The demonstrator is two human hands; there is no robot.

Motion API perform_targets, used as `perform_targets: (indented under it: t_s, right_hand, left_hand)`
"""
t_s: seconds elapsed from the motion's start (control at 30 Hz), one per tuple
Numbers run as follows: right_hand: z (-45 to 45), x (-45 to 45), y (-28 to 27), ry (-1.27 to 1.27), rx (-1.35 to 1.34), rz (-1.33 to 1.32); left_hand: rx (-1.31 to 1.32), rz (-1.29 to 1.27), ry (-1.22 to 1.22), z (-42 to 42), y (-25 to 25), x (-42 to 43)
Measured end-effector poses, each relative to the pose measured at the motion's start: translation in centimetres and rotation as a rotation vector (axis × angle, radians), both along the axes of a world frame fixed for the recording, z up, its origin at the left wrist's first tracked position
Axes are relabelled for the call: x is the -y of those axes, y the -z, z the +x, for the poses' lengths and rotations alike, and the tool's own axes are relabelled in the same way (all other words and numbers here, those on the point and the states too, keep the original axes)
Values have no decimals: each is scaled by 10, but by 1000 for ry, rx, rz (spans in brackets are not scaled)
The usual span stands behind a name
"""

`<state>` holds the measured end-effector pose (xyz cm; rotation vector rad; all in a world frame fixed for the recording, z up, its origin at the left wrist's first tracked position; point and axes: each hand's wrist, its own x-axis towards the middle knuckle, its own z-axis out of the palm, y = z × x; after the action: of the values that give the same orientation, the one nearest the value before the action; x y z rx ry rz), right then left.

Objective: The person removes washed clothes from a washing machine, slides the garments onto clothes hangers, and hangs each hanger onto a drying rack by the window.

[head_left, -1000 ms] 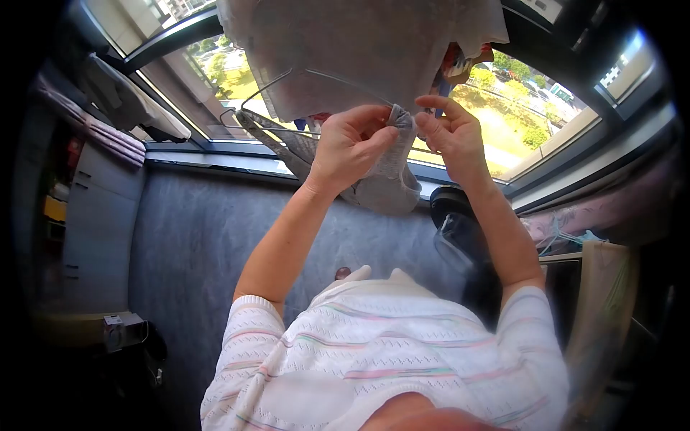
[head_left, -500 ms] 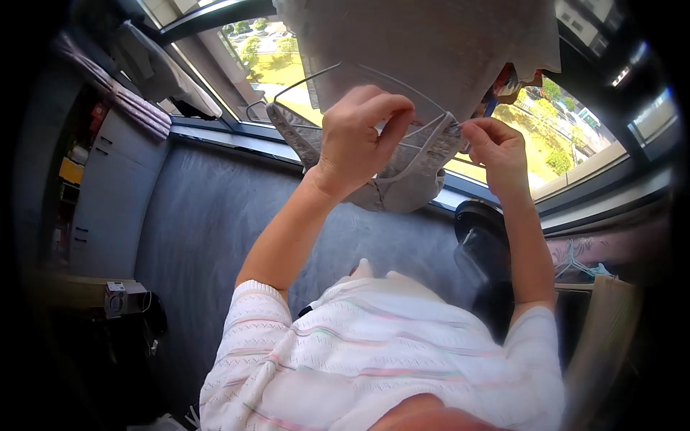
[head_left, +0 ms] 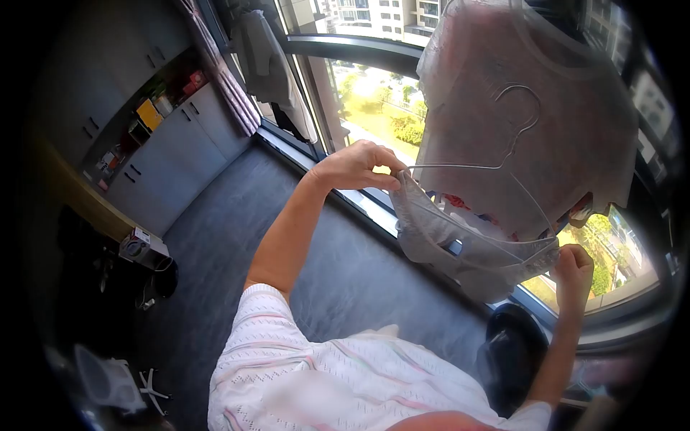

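A thin metal clothes hanger [head_left: 467, 167] is held up in front of me, its hook uppermost. Stretched across its two ends hangs a grey lace-trimmed undergarment [head_left: 471, 255]. My left hand [head_left: 363, 167] is closed, thumb and fingers pinching the garment's edge at the hanger's left end. At the right end my right hand [head_left: 573, 267] pinches the opposite edge, its fingers partly hidden. Just behind the hanger hangs a large pale, sheer top [head_left: 517, 144].
Beyond the clothes are tall windows [head_left: 384, 108]. Grey cabinets [head_left: 172, 161] line the left wall, and a small white box [head_left: 144, 246] stands near them. Another light garment [head_left: 266, 65] hangs by the curtain [head_left: 223, 65]. A black object [head_left: 512, 341] is on the floor at right.
My left hand has moved from over the hanger's middle to its left end. The view has turned left, and the hanger with the garment now appears farther right and tilted down to the right.
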<state>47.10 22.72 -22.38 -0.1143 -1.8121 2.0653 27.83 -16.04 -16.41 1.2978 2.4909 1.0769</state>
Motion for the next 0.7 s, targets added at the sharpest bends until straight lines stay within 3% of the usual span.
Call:
perform_targets:
  t_s: [0.07,0.17,0.37,0.6,0.7]
  right_hand:
    - [-1,3,0,3,3,34]
    - [-4,6,1,-12,8,48]
    - [-6,7,-1,-111,-26,102]
    - [6,19,-41,-111,272,480]
    - [8,9,-47,-97,155,463]
  left_hand:
    - [33,0,11,-4,-4,5]
    - [-124,17,28,-3,-8,3]
    - [14,312,41,-5,-1,5]
    - [-59,302,-45,-8,4,-11]
    - [-110,272,-22,-3,-11,-23]
